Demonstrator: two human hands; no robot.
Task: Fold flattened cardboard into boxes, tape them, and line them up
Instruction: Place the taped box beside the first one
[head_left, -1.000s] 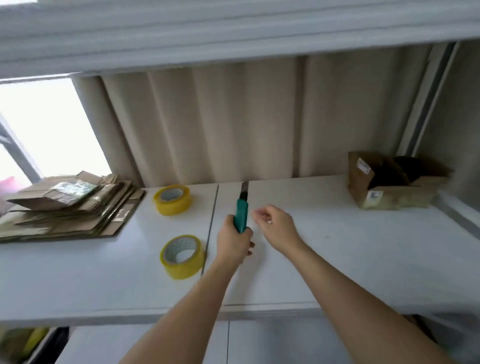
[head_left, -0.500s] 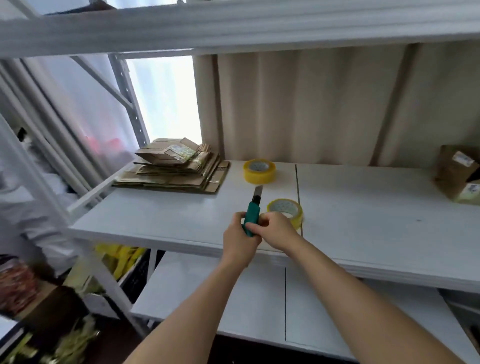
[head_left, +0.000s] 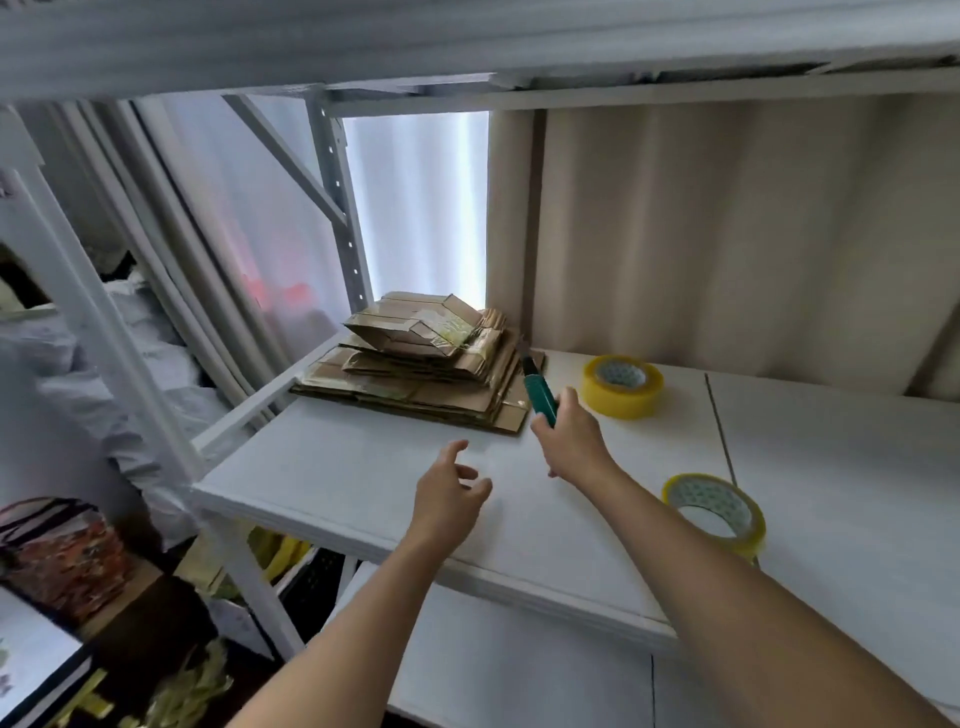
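The left hand (head_left: 447, 493) has let go; right hand (head_left: 571, 441) now grips the knife (head_left: 540, 397).

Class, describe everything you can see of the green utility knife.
The utility knife has a slim teal-green handle, plastic by its look, with a dark blade section at its far end. The right hand grips its lower handle, holding it tilted, tip toward the stack of flattened cardboard, above the white shelf.

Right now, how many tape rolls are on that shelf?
2. One yellow roll sits near the back, right of the cardboard stack; the other lies nearer the front edge, beside the right forearm.
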